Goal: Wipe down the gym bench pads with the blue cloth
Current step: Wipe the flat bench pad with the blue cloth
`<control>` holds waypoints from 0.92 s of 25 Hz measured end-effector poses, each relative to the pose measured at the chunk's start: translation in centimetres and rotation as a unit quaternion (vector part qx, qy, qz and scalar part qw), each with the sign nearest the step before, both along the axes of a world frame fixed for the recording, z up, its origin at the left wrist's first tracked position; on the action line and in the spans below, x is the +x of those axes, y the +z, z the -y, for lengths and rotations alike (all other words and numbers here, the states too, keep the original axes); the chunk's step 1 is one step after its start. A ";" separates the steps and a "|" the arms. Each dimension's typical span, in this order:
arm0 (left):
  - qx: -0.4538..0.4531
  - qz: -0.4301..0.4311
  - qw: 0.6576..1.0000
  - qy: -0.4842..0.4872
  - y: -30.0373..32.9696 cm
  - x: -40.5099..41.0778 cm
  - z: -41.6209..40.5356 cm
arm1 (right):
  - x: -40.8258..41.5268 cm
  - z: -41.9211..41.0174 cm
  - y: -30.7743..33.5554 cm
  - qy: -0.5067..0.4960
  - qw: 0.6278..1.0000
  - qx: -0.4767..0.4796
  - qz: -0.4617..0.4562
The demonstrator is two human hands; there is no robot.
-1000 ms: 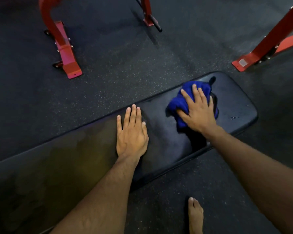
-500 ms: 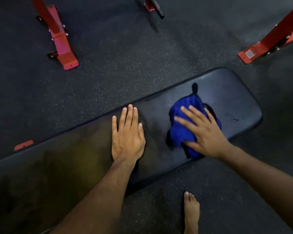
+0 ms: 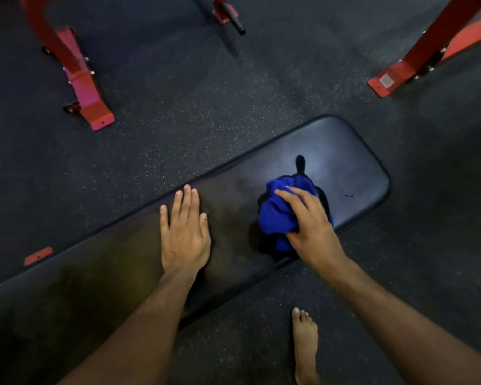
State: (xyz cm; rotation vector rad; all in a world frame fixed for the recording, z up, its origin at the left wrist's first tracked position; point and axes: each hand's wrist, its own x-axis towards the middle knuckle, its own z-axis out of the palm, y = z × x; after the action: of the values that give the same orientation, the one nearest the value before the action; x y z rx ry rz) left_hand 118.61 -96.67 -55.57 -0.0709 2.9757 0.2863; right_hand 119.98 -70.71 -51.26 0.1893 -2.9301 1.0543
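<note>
Blue cloth (image 3: 278, 215): bunched on black bench pad (image 3: 345, 151), near its rounded end, gripped by right hand (image 3: 311, 229), fingers curled. Left hand (image 3: 185, 234): flat on pad, fingers straight.

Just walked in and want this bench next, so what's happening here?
A person is wiping the black bench pad. Their right hand grips a bunched blue cloth on the pad near its rounded end. Their left hand rests flat on the pad beside it. One bare foot stands on the floor.
</note>
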 end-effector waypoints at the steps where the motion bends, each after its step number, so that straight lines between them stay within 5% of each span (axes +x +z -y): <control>1: 0.003 0.002 1.000 0.004 0.4 0.0 -0.1 | 0.8 -2.1 0.5 -0.024 1.000 -0.016 0.006; 7: 0.022 -0.095 0.980 -0.172 1.8 -4.1 -8.4 | -0.2 -10.5 0.2 -0.151 0.988 -0.035 -0.011; 11: -0.008 -0.028 0.996 -0.085 -0.6 -8.2 -10.9 | -3.8 -13.3 -2.2 -0.178 0.975 0.109 0.071; 15: -0.018 -0.043 0.994 -0.099 -1.6 -8.3 -10.6 | -8.6 -13.9 -3.4 -0.167 0.957 0.217 0.099; 20: -0.025 -0.053 0.994 -0.097 -1.6 -8.4 -10.8 | -17.2 -9.5 -3.4 -0.109 0.957 0.254 0.087; 23: -0.022 -0.059 0.993 -0.100 -1.5 -8.4 -10.8 | -13.5 -6.1 -3.6 0.048 0.958 0.282 0.021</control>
State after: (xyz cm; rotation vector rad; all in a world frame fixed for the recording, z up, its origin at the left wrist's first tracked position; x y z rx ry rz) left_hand 110.25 -85.89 -57.06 0.2457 3.0736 0.2054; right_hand 106.44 -64.62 -54.87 0.3193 -3.2041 0.1955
